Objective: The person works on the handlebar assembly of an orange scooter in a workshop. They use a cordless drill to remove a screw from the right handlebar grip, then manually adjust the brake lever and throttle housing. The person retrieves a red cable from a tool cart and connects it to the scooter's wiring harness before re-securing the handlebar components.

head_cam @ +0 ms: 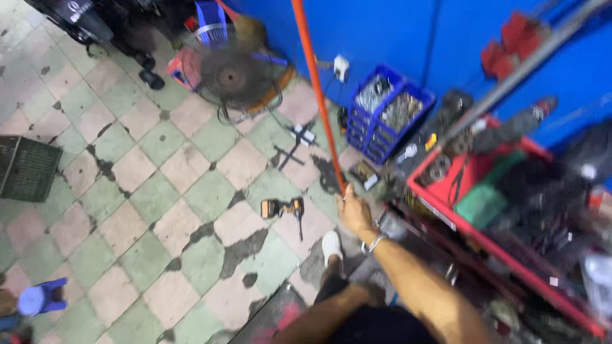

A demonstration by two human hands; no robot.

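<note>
Orange pole (317,95) leans from floor up past blue wall | right hand (354,212) clenched round its lower end, apparently to steady it | left hand not seen, grip cannot be told | cordless drill (281,208) lies on tiled floor (127,210) just beside | blue crate (389,114) and red tool cart (484,236) near.

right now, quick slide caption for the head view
Right hand grips an orange pole over a tiled floor, cordless drill nearby.
</note>
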